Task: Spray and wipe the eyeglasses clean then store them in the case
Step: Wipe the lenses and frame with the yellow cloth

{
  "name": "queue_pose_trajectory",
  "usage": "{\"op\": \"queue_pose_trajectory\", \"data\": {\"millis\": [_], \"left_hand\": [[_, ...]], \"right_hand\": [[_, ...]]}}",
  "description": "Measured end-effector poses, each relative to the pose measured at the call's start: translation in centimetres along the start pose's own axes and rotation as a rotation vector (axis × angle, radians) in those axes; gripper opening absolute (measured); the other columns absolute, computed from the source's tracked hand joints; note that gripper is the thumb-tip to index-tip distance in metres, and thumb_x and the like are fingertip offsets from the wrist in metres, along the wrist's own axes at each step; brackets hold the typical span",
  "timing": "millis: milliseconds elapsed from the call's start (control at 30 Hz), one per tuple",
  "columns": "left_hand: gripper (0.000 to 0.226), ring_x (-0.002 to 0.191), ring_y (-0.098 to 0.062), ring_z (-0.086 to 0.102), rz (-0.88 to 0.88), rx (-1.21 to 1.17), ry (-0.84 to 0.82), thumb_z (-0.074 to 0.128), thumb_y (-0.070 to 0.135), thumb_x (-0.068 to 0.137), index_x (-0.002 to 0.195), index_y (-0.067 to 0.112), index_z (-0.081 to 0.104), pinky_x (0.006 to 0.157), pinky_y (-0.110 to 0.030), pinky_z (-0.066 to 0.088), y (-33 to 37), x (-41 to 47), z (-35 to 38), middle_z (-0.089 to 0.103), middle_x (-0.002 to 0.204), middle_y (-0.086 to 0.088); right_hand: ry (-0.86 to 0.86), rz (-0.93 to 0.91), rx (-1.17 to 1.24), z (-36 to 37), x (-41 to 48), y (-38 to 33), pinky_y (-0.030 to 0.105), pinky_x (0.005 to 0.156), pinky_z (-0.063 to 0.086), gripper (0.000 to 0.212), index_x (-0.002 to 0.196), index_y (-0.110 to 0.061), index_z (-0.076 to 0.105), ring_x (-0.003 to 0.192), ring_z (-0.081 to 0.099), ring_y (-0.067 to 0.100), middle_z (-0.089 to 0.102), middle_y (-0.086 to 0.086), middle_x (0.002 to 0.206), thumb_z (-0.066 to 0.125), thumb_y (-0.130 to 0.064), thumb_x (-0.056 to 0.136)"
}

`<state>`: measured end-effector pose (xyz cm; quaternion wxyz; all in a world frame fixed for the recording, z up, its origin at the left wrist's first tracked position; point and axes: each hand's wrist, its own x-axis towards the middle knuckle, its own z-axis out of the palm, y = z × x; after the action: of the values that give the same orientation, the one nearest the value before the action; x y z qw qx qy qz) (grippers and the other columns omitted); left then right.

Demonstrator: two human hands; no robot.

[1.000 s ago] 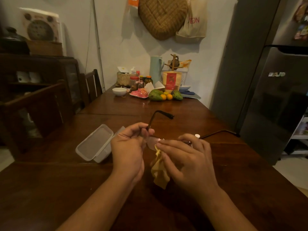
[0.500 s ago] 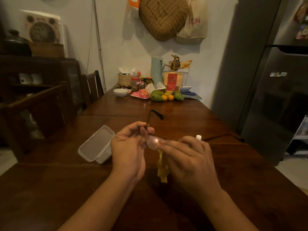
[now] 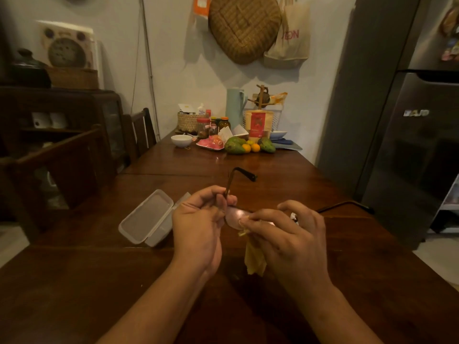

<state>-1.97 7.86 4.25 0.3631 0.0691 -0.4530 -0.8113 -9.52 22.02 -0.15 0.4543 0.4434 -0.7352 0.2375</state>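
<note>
Both hands hold the eyeglasses (image 3: 234, 218) above the middle of the wooden bench (image 3: 323, 281). The left hand (image 3: 198, 224) pinches the frame at the left hinge, its fingers (image 3: 211, 192) curled round the temple arm, which sticks up and away. The right hand (image 3: 285, 234) pinches a yellow cloth (image 3: 253, 259) against the left lens between thumb and forefinger; the cloth's tail hangs below. To the left, resting on the bench, lies the clear plastic case (image 3: 146, 217), open. Fruit (image 3: 238, 146) and jars (image 3: 203, 126) crowd the far end.
</note>
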Motion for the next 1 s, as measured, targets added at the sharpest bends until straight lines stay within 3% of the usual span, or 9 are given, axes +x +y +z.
{"op": "queue_pose_trajectory", "data": {"millis": [133,267,400,500,567,667,767,900,1000], "left_hand": [[0.025,0.079,-0.021,0.067,-0.016,-0.004,0.011,0.050,-0.009,0.090,0.084,0.006,0.070,0.071,-0.031,0.058,0.0,-0.1,0.1,0.069,0.076,-0.010],[0.019,0.076,-0.019,0.068,-0.067,-0.038,0.017,0.053,-0.007,0.086,0.088,0.003,0.068,0.072,-0.030,0.056,0.1,-0.3,0.3,0.069,0.076,-0.011],[0.016,0.077,-0.021,0.067,-0.097,-0.077,-0.013,0.054,-0.006,0.083,0.090,0.003,0.067,0.065,-0.025,0.057,0.3,-0.1,0.0,0.068,0.076,-0.012],[0.018,0.081,-0.023,0.067,-0.108,-0.088,-0.043,0.053,-0.006,0.083,0.091,0.004,0.066,0.067,-0.026,0.059,0.4,0.2,-0.3,0.069,0.077,-0.011],[0.020,0.080,-0.023,0.067,-0.100,-0.064,-0.049,0.050,-0.007,0.088,0.090,0.004,0.066,0.066,-0.027,0.058,0.5,0.2,-0.2,0.069,0.076,-0.010],[0.022,0.078,-0.021,0.068,-0.111,-0.062,-0.041,0.048,-0.008,0.090,0.090,0.003,0.067,0.067,-0.028,0.059,0.5,0.1,-0.1,0.069,0.077,-0.011],[0.020,0.078,-0.020,0.068,-0.126,-0.084,-0.042,0.050,-0.007,0.088,0.090,0.003,0.067,0.068,-0.027,0.059,0.5,-0.2,0.0,0.069,0.078,-0.011],[0.020,0.080,-0.021,0.067,-0.123,-0.079,-0.056,0.050,-0.007,0.088,0.091,0.004,0.066,0.065,-0.025,0.058,0.6,-0.1,-0.1,0.068,0.078,-0.011],[0.020,0.081,-0.023,0.067,-0.117,-0.096,-0.045,0.051,-0.008,0.083,0.091,0.003,0.065,0.069,-0.027,0.057,0.8,0.1,0.0,0.068,0.077,-0.012]], "right_hand": [[-0.101,0.053,-0.029,0.1,0.1,-0.7,0.041,0.084,0.037,0.034,0.121,-0.033,0.068,0.114,0.049,0.020,0.066,-0.014,0.120,0.054,-0.040,0.091],[-0.189,0.043,0.087,1.0,0.0,-1.1,0.040,0.085,0.046,0.039,0.133,-0.029,0.060,0.115,0.047,0.018,0.060,-0.012,0.130,0.053,-0.031,0.095],[-0.143,-0.038,0.161,1.2,0.0,-0.9,0.036,0.081,0.044,0.040,0.132,-0.029,0.062,0.109,0.051,0.015,0.063,-0.015,0.130,0.067,-0.018,0.094],[-0.064,-0.046,0.140,0.6,0.2,-0.6,0.032,0.079,0.036,0.034,0.122,-0.033,0.068,0.104,0.053,0.013,0.067,-0.019,0.121,0.073,-0.025,0.089],[-0.058,-0.013,0.080,0.2,0.3,-0.4,0.038,0.081,0.036,0.033,0.118,-0.036,0.069,0.108,0.053,0.016,0.068,-0.020,0.118,0.075,-0.031,0.086],[-0.115,0.048,0.011,0.3,0.2,-0.7,0.041,0.086,0.036,0.043,0.127,-0.037,0.062,0.117,0.047,0.018,0.063,-0.019,0.127,0.070,-0.032,0.086],[-0.154,0.052,-0.004,0.8,0.1,-1.2,0.034,0.087,0.028,0.046,0.133,-0.034,0.058,0.116,0.043,0.018,0.055,-0.016,0.134,0.063,-0.027,0.089],[-0.138,-0.005,0.100,0.9,0.2,-1.4,0.033,0.084,0.037,0.042,0.135,-0.033,0.056,0.108,0.048,0.017,0.057,-0.014,0.128,0.053,-0.020,0.096],[-0.094,-0.031,0.149,0.6,0.3,-1.0,0.031,0.082,0.037,0.038,0.130,-0.033,0.062,0.105,0.051,0.012,0.064,-0.018,0.123,0.062,-0.023,0.094]]}}
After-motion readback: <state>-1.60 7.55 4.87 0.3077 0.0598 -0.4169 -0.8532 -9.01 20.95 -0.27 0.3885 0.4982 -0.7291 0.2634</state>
